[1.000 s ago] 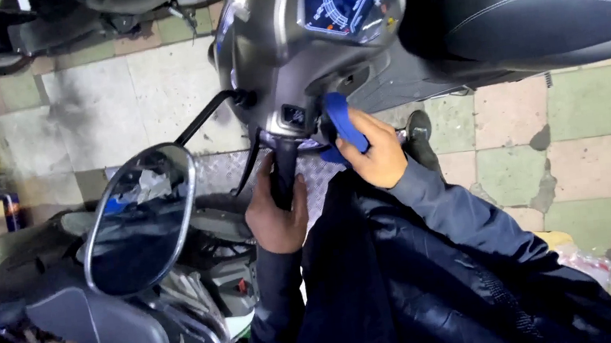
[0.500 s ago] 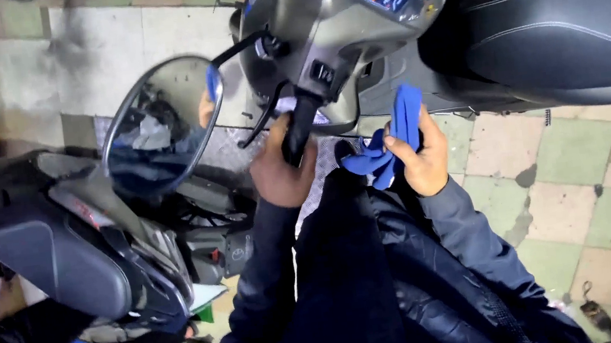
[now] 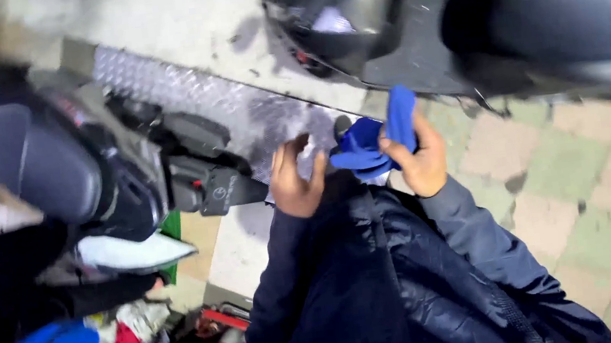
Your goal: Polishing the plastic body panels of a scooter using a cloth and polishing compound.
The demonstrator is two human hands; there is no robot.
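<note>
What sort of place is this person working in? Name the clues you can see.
Probably a scooter repair shop or its forecourt. Two scooters stand close by, a dark scooter ahead and another scooter to the left, on a tiled floor. The right hand holds a blue cloth.

Motion blur smears the scooter, cut off at the top edge, and the left-side clutter.

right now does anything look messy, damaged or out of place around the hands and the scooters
One thing stands out: a jumble of red and white items lies heaped on the ground at lower left, beside the grey scooter. The right hand holds a crumpled blue cloth; the left hand is empty. Blur hides any damage.
</note>
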